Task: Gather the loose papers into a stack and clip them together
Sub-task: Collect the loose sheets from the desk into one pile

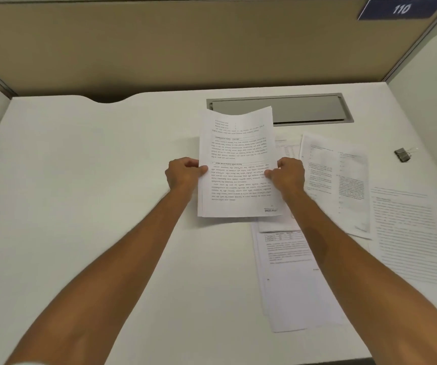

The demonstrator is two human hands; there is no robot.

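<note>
The left half of the white desk lies bare and smooth, a broad open stretch running from its curved back notch to the near edge, with only the left forearm crossing it. The left hand pinches the left edge of a thin stack of printed papers, thumb on top and fingers curled beneath; the right hand grips the opposite edge the same way, so the stack is held lifted between them at the desk's centre, its top edge slightly bowed and overlapping the front of a grey metal cable hatch set flush in the desktop. Under and to the right of the right forearm lie loose sheets — one long sheet angled toward the near edge, a printed sheet beside the right hand, and another page overlapping toward the right rim. A dark binder clip with wire handles sits apart near the far right edge. Beige partition panels wall the desk at the back and sides, and a blue plate marked 110 hangs at the upper right corner.
</note>
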